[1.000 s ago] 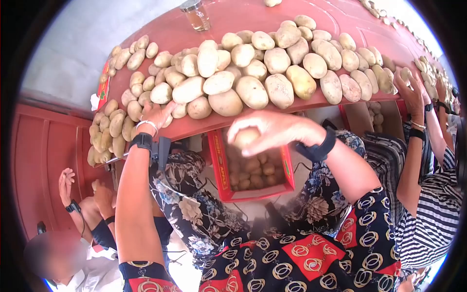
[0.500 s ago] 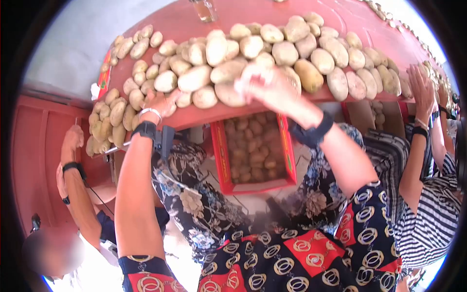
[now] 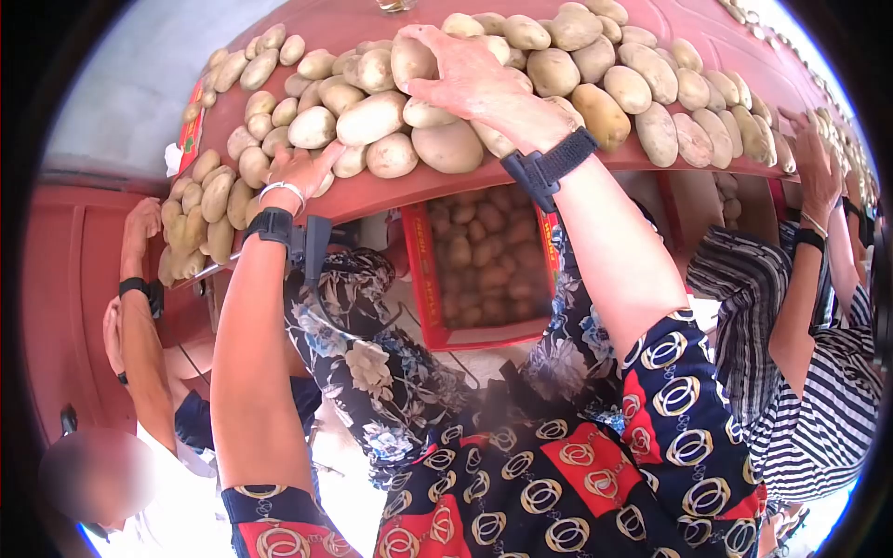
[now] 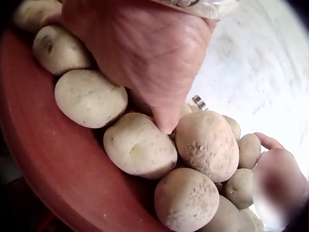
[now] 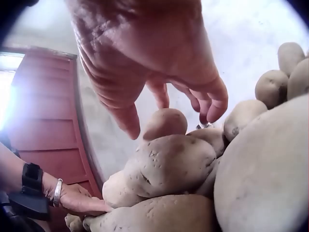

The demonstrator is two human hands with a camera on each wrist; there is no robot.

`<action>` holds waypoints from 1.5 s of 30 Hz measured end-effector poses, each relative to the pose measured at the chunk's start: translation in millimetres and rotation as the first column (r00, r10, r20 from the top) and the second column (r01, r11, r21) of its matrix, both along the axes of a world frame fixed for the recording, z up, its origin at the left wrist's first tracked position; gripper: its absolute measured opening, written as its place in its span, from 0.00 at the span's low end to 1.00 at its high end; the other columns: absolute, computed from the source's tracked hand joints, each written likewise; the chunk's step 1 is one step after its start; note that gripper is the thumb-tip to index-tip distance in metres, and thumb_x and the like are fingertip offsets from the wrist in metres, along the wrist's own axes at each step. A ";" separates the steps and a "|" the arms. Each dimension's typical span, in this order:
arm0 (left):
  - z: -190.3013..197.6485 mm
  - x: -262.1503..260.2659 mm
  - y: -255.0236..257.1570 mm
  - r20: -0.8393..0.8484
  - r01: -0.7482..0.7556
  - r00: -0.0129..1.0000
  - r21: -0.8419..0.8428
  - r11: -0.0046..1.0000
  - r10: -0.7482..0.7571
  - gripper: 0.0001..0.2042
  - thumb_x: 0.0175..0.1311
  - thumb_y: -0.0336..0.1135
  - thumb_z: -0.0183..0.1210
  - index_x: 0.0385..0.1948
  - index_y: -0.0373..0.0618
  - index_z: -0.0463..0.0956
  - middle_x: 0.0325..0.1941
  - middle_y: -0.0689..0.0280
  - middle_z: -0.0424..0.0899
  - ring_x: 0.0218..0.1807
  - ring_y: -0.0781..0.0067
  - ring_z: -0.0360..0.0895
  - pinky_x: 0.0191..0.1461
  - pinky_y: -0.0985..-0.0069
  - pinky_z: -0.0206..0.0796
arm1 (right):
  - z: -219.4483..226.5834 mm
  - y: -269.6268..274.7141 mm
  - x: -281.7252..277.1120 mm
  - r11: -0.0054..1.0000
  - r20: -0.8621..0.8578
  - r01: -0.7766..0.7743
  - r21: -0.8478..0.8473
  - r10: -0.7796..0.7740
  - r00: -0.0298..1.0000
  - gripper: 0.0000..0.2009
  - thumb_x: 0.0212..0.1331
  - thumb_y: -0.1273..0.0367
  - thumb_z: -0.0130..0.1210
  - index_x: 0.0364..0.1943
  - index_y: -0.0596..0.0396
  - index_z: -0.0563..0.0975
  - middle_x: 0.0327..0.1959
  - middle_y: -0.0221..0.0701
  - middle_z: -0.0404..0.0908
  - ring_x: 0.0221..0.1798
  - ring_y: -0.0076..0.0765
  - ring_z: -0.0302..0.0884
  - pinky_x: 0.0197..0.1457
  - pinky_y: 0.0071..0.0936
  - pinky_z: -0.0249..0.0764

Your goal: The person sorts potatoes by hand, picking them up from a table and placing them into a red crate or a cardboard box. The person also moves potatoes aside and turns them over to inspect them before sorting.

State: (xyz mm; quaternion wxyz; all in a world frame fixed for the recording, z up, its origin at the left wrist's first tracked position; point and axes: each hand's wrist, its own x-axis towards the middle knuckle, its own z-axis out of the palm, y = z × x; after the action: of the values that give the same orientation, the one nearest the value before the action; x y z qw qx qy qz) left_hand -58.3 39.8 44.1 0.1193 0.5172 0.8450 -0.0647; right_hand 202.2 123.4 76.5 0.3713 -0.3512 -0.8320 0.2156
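Note:
In the head view, potatoes (image 3: pixel 372 118) cover the front of the red table (image 3: pixel 372 206) in a heap. My right hand (image 3: pixel 479 88) reaches over the pile, thumb and fingers spread on either side of a potato (image 3: pixel 412 61). The right wrist view has this hand (image 5: pixel 149 53) over a small potato (image 5: pixel 166 123), fingers apart; contact is unclear. My left hand (image 3: pixel 296 175) rests among potatoes near the table's front edge. Seen from the left wrist, one finger of that hand (image 4: pixel 140 53) points down between two potatoes (image 4: pixel 140 146), not curled round either.
A red-rimmed box (image 3: pixel 423 279) of potatoes stands below the table edge, between the knees. A glass jar (image 3: pixel 396 5) is at the far side. Other people's arms (image 3: pixel 144 358) are at the left and right (image 3: pixel 800 270). A red panel (image 3: pixel 70 279) lies left.
My right hand, which held a potato above the box, has moved up and left onto the pile, and its fingers have spread. My left hand stays by the same potatoes. The head view has shifted slightly.

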 end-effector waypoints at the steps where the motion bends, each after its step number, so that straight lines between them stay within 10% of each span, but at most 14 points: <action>1: 0.1 2.4 -1.0 0.017 0.009 1.000 0.016 1.000 -0.009 0.54 0.46 0.80 0.37 0.63 0.33 0.57 0.71 0.45 0.43 0.71 0.44 0.48 0.71 0.52 0.36 | 2.5 -0.6 -1.3 0.994 0.035 -0.051 -0.101 0.054 0.998 0.31 0.45 0.61 0.60 0.57 0.54 0.67 0.54 0.48 0.71 0.59 0.51 0.66 0.61 0.40 0.63; 5: 6.2 5.7 2.0 0.007 -0.014 1.000 -0.058 0.998 0.015 0.54 0.46 0.79 0.37 0.62 0.33 0.59 0.71 0.46 0.44 0.70 0.43 0.51 0.70 0.53 0.41 | -10.9 1.9 -17.6 0.993 0.042 0.075 0.092 -0.079 0.996 0.33 0.46 0.57 0.59 0.59 0.49 0.66 0.39 0.44 0.79 0.44 0.49 0.77 0.49 0.40 0.71; 10: 8.1 11.0 -0.6 0.018 -0.025 1.000 -0.016 1.000 0.025 0.54 0.45 0.79 0.38 0.63 0.34 0.59 0.71 0.46 0.44 0.70 0.43 0.50 0.71 0.53 0.41 | 9.0 -0.5 -19.1 0.988 0.092 0.033 -0.149 -0.019 0.996 0.30 0.43 0.63 0.62 0.56 0.52 0.69 0.49 0.46 0.75 0.50 0.55 0.73 0.58 0.42 0.68; 15: 10.4 12.1 -3.3 0.060 -0.019 0.998 -0.017 1.000 0.020 0.56 0.44 0.81 0.35 0.63 0.31 0.57 0.72 0.42 0.39 0.74 0.48 0.41 0.73 0.59 0.34 | 26.1 -21.2 -1.5 0.995 -0.362 0.094 -0.026 -0.097 0.927 0.16 0.56 0.69 0.55 0.49 0.52 0.73 0.41 0.33 0.78 0.41 0.32 0.77 0.39 0.29 0.74; 16: 9.6 12.6 -4.2 0.065 -0.018 0.998 -0.014 1.000 0.019 0.56 0.44 0.81 0.35 0.63 0.31 0.57 0.72 0.42 0.39 0.74 0.48 0.41 0.73 0.59 0.34 | 10.4 6.3 4.1 0.902 -0.554 -0.276 -0.332 0.050 0.831 0.18 0.55 0.68 0.55 0.52 0.46 0.73 0.42 0.33 0.79 0.42 0.36 0.78 0.36 0.36 0.74; 19: 8.1 9.5 -3.2 -0.011 -0.034 0.999 -0.025 0.999 0.034 0.53 0.45 0.79 0.39 0.63 0.37 0.59 0.72 0.46 0.44 0.71 0.45 0.50 0.72 0.58 0.40 | 24.1 -9.5 33.5 0.615 -0.791 -0.606 -0.505 -0.048 0.610 0.14 0.56 0.66 0.54 0.45 0.57 0.73 0.34 0.32 0.77 0.35 0.29 0.75 0.40 0.23 0.72; 20: 5.0 3.4 -4.1 0.035 -0.019 0.999 -0.027 0.999 0.019 0.53 0.45 0.79 0.39 0.63 0.36 0.59 0.71 0.45 0.44 0.71 0.45 0.49 0.72 0.57 0.39 | 26.2 -15.0 51.0 0.446 -0.912 -0.856 -0.262 0.176 0.371 0.08 0.56 0.73 0.55 0.39 0.59 0.75 0.26 0.30 0.77 0.26 0.24 0.75 0.27 0.19 0.72; 22: -12.0 -13.1 3.1 0.049 0.048 0.998 -0.002 0.999 -0.047 0.53 0.46 0.79 0.38 0.62 0.36 0.60 0.71 0.44 0.45 0.71 0.44 0.49 0.72 0.54 0.38 | 17.3 -36.0 48.1 0.627 -0.716 -0.619 -0.473 0.136 0.685 0.05 0.54 0.74 0.55 0.33 0.59 0.77 0.25 0.27 0.78 0.24 0.18 0.73 0.25 0.17 0.70; 24: -10.9 -10.2 3.4 -0.023 0.069 0.997 0.015 0.998 -0.069 0.52 0.47 0.79 0.37 0.62 0.36 0.60 0.71 0.44 0.44 0.71 0.44 0.49 0.71 0.51 0.35 | 10.6 -53.8 49.3 0.462 -0.710 -0.717 -0.523 0.229 0.666 0.06 0.52 0.74 0.55 0.34 0.55 0.78 0.26 0.23 0.78 0.24 0.15 0.71 0.24 0.15 0.69; 25: -5.6 -2.8 -2.5 -0.052 0.043 0.998 0.013 0.999 -0.043 0.52 0.48 0.78 0.36 0.63 0.36 0.60 0.71 0.43 0.44 0.71 0.44 0.48 0.71 0.50 0.34 | 19.5 -64.4 50.1 0.565 -0.458 -0.556 -0.610 0.322 0.829 0.07 0.51 0.72 0.56 0.35 0.53 0.79 0.25 0.23 0.77 0.23 0.15 0.72 0.25 0.15 0.69; 32: 0.4 4.0 -7.5 -0.015 -0.002 1.000 0.020 1.000 0.002 0.52 0.49 0.78 0.36 0.66 0.38 0.53 0.73 0.46 0.41 0.72 0.44 0.46 0.72 0.52 0.33 | -10.6 -91.3 54.1 0.690 0.164 -0.481 -0.541 0.647 0.744 0.15 0.44 0.66 0.61 0.37 0.57 0.77 0.31 0.42 0.79 0.39 0.49 0.77 0.43 0.38 0.72; 39: -0.7 2.4 -8.3 -0.009 -0.005 1.000 0.015 1.000 0.005 0.51 0.49 0.77 0.37 0.67 0.40 0.51 0.73 0.47 0.40 0.72 0.45 0.45 0.73 0.54 0.32 | -32.9 -90.2 58.8 0.902 0.252 -0.366 -0.229 0.418 0.873 0.13 0.46 0.67 0.60 0.36 0.56 0.77 0.30 0.38 0.80 0.37 0.41 0.79 0.43 0.35 0.74; 41: -2.3 4.4 -9.2 -0.001 0.004 1.000 0.028 1.000 -0.004 0.51 0.50 0.77 0.37 0.67 0.40 0.51 0.73 0.47 0.40 0.72 0.45 0.45 0.73 0.55 0.32 | -4.9 -78.5 62.5 0.780 -0.010 -0.314 -0.541 0.367 0.930 0.10 0.48 0.70 0.58 0.35 0.57 0.78 0.30 0.37 0.81 0.34 0.39 0.80 0.41 0.31 0.76; 45: 1.5 3.2 -9.7 -0.011 -0.009 1.000 0.010 1.000 0.009 0.51 0.50 0.77 0.37 0.67 0.40 0.51 0.73 0.45 0.39 0.73 0.46 0.42 0.73 0.54 0.33 | -8.7 -39.6 88.7 0.945 -0.196 -0.084 -0.316 0.021 0.980 0.08 0.51 0.71 0.57 0.36 0.55 0.78 0.26 0.33 0.80 0.31 0.25 0.77 0.37 0.23 0.75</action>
State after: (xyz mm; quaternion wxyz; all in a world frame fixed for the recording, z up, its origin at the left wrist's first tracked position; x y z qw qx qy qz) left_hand -55.1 30.1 45.6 0.1125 0.5137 0.8483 -0.0627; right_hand 290.9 83.8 67.8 0.3806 -0.3626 -0.7554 0.3912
